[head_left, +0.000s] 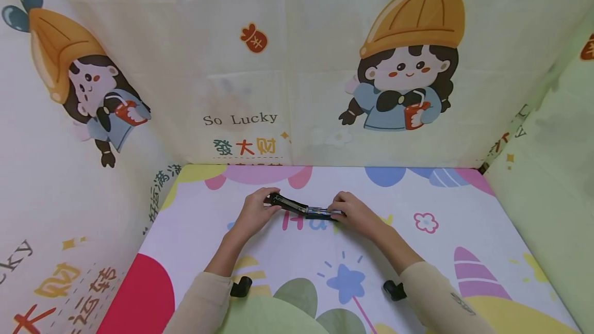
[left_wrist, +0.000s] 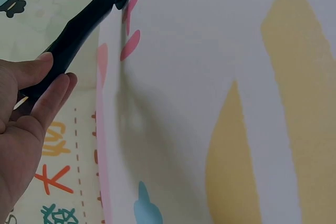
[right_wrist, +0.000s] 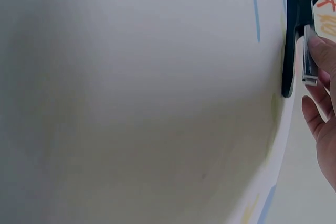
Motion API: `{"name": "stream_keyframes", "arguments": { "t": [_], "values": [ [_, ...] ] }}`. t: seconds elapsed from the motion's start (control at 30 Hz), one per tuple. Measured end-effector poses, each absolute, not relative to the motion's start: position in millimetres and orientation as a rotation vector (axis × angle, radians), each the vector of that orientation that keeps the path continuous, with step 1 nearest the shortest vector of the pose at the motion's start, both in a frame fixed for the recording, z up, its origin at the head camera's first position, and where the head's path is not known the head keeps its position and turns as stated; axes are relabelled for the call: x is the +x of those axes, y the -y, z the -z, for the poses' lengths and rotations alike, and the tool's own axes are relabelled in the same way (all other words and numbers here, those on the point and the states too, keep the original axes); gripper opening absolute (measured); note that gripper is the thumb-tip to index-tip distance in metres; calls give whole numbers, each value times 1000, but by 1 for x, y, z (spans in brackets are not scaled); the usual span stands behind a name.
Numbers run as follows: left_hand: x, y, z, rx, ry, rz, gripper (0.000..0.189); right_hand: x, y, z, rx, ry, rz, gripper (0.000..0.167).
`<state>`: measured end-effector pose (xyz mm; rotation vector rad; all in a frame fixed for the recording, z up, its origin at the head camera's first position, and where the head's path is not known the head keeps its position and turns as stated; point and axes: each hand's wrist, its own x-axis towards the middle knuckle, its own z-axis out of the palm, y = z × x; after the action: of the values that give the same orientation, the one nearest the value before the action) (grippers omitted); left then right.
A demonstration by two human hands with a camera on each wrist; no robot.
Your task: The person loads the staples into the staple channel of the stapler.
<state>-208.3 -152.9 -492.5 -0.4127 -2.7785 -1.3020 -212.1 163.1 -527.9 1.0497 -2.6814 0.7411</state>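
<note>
left hand grips one end of the unfolded stapler, right hand pinching its metal rail

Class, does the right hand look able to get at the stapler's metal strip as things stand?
Yes, apparently: the stapler is spread open, leaving the metal strip exposed, and the right hand has its thumb directly on it.

This is a small screened-off booth: cream cloth hangs beyond the left hand and right hand and down either side of them, printed with cartoon figures and "So Lucky" lettering; beneath them spreads a brightly patterned tabletop.
</note>
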Motion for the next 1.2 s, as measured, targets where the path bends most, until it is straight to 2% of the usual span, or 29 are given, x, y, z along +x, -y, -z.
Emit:
{"name": "stream_keyframes", "arguments": {
  "t": [0.57,0.9,1.2],
  "values": [
    [-208,153,492,-417,2777,1309,47,-205,-177,525,1009,2729,-668,22],
    [-206,153,493,-407,2776,1319,47,-200,-188,526,846,2899,-756,39],
    [-206,151,492,-405,2777,1299,48,-204,-190,528,825,2951,-838,34]
  ]
}}
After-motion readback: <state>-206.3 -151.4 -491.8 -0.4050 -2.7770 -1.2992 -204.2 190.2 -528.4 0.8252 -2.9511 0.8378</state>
